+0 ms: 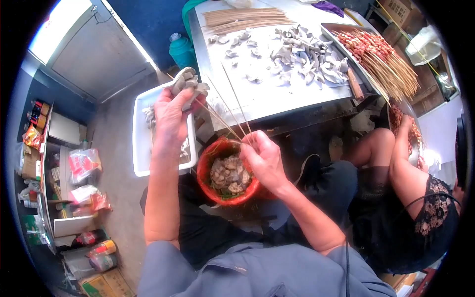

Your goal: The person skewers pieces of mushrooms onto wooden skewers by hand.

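Observation:
My left hand [170, 114] is closed around a cluster of grey oyster mushroom pieces [188, 81], held above a white plastic tub. Closed fingers of my right hand [262, 156] grip thin bamboo skewers [231, 84] over a red bucket. One skewer runs from this hand up to the mushrooms in my left hand, and others point up toward the table. The red bucket [202, 175], between my knees, contains greyish, wet-looking pieces [230, 174] with some green bits. Pale pieces and skewers lie in the white tub [140, 166], partly hidden by my left forearm.
On the white table [227, 91] lie loose mushroom pieces [307, 54] and a pile of bamboo skewers [245, 19]. A metal tray [346, 49] holds skewered reddish pieces [363, 47]. At right, another person's arm [403, 133] reaches into a bowl. Shelves [47, 173] with packages stand left.

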Tool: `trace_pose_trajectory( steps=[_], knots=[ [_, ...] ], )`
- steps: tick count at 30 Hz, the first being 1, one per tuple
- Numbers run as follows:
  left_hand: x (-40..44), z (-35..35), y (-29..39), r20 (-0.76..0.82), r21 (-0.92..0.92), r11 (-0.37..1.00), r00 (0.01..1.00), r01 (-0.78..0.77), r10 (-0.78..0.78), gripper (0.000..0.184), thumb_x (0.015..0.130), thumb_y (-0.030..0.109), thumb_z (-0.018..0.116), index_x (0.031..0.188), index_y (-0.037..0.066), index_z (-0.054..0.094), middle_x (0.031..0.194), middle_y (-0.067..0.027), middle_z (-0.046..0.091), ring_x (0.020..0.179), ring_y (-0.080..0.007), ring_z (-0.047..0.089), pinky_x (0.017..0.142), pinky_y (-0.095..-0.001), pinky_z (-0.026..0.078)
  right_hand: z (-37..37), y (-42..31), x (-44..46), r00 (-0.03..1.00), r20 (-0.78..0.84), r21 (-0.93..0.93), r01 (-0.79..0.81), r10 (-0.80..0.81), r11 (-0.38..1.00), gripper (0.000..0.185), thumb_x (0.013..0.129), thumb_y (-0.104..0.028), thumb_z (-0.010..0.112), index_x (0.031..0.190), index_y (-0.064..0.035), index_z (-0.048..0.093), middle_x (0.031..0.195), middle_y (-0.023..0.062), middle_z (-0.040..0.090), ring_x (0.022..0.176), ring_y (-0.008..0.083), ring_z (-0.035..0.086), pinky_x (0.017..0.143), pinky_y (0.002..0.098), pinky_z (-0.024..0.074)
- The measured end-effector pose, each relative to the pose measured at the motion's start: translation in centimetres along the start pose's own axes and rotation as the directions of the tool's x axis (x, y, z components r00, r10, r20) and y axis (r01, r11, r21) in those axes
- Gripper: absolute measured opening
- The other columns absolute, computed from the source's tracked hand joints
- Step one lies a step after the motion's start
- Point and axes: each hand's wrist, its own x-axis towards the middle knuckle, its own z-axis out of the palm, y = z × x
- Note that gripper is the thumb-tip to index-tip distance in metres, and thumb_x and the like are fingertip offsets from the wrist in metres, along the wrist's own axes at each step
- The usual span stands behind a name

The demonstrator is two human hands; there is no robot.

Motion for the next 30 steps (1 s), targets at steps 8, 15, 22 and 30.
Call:
trace_pose_trajectory(
  steps=[8, 15, 22, 30],
  knots=[
    [-0.4, 0.2, -0.4, 0.012, -0.002, 0.999, 0.999, -0.034, 0.034, 0.031, 0.087, 0.003, 0.065, 0.116, 0.0, 0.054, 0.103, -0.0115, 0.067, 0.084, -0.0257, 0.07, 0.074, -0.0363, 0.059, 0.3, 0.6, 0.1, 0.998, 0.021, 0.023, -0.053, 0.052, 0.998, 0.012, 0.091, -0.009, 0.057, 0.091, 0.0031, 0.056, 0.068, 0.0057, 0.062, 0.063, 0.0093, 0.058, 0.059, 0.0269, 0.0471],
    [-0.4, 0.5, -0.5, -0.008, -0.016, 0.997, 0.997, -0.076, 0.076, 0.031, 0.087, 0.004, 0.067, 0.114, -0.001, 0.054, 0.099, -0.0127, 0.068, 0.08, -0.0264, 0.071, 0.071, -0.0345, 0.059, 0.3, 0.5, 0.2, 0.999, 0.02, 0.032, -0.05, 0.05, 0.998, 0.012, 0.091, -0.009, 0.057, 0.092, 0.0028, 0.057, 0.067, 0.0058, 0.062, 0.062, 0.0096, 0.059, 0.058, 0.0265, 0.0471],
    [-0.5, 0.8, -0.5, 0.01, -0.029, 0.995, 0.995, -0.099, 0.1, 0.03, 0.087, 0.004, 0.067, 0.114, -0.002, 0.054, 0.103, -0.0133, 0.067, 0.084, -0.0245, 0.07, 0.073, -0.0344, 0.059, 0.2, 0.5, 0.1, 0.999, 0.02, 0.055, -0.033, 0.032, 0.998, 0.01, 0.09, -0.008, 0.058, 0.091, 0.0026, 0.057, 0.066, 0.0055, 0.062, 0.061, 0.0095, 0.059, 0.057, 0.0262, 0.0472],
    [-0.9, 1.0, -0.3, 0.089, 0.092, 0.986, 0.987, -0.138, 0.13, 0.032, 0.087, 0.003, 0.067, 0.116, -0.002, 0.056, 0.105, -0.0132, 0.067, 0.087, -0.0225, 0.069, 0.075, -0.0345, 0.058, -0.1, 0.9, 0.4, 1.0, 0.0, 0.052, -0.014, 0.014, 0.999, 0.009, 0.09, -0.007, 0.059, 0.089, 0.0019, 0.058, 0.065, 0.0046, 0.061, 0.06, 0.0085, 0.058, 0.056, 0.0256, 0.0464]
  ],
)
